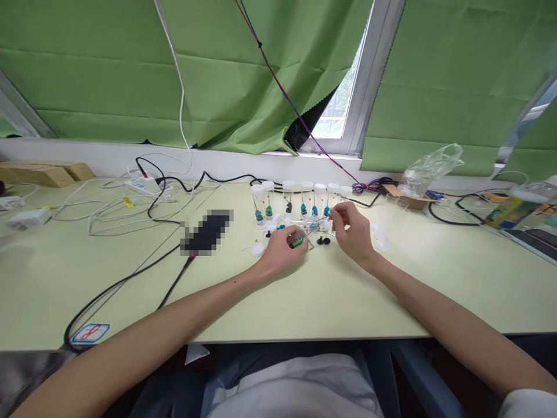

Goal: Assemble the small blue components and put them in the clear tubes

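Head view: I've got the left hand (282,248) curled shut on a small green piece (297,242), low on the counter (391,290). The right hand (354,231) sits just right of it, fingertips pinched, on what I can't tell. The clear vials (300,196) stand upright just behind both.

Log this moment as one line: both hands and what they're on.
left hand: gripping small green piece | right hand: fingertips at vial row, grip unclear | black pieces loose between hands on table
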`<state>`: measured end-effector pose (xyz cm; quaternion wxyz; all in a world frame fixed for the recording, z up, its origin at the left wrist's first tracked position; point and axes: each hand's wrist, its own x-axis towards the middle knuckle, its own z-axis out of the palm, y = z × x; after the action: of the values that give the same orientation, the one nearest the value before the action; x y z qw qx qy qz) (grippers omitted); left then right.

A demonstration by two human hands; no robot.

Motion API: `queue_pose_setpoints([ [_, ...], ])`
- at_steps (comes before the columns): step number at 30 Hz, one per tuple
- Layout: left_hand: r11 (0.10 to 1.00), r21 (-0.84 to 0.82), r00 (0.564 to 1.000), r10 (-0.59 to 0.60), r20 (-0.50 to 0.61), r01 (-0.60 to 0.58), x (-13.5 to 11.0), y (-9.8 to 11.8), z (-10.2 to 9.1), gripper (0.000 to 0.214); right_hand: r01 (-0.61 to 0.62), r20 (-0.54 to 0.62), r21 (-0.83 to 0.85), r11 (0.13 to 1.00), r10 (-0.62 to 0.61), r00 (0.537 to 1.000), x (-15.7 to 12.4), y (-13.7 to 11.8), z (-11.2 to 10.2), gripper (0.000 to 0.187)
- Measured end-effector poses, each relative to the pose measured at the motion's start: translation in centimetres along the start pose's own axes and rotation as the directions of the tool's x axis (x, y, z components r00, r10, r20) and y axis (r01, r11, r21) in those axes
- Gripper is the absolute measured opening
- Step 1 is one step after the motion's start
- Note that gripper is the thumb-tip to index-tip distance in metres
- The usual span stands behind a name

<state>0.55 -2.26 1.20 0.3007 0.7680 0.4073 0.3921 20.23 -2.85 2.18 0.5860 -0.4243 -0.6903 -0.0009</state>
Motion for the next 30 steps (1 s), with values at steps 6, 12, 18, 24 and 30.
queue_pose_setpoints([
  [6,1.0,-0.011,1.0,0.022,0.019,-0.022,0.0,0.2,0.0,0.01,0.02,0.087,0.023,1.0,-0.022,0.996,-0.4,0.0,0.3,0.013],
  [12,1.0,-0.01,1.0,0.023,0.015,-0.023,0.0,0.1,0.0,0.01,0.039,0.107,0.02,0.999,-0.041,0.993,-0.4,0.0,0.3,0.016],
  [18,0.998,-0.063,0.999,0.013,-0.051,-0.016,0.1,-0.1,0.0,0.017,0.033,0.083,0.022,0.999,-0.035,0.996,-0.5,-0.3,0.3,0.014],
  [24,0.98,-0.17,0.966,0.057,-0.252,-0.102,0.3,-0.3,-0.2,0.022,0.079,0.099,-0.006,0.997,-0.078,0.992,-0.5,-0.2,0.5,0.009],
  [30,0.95,-0.07,0.919,0.273,-0.284,-0.304,-0.7,0.6,0.1,0.016,0.2,0.314,0.01,0.98,-0.193,0.93,-1.9,0.0,2.0,0.009],
])
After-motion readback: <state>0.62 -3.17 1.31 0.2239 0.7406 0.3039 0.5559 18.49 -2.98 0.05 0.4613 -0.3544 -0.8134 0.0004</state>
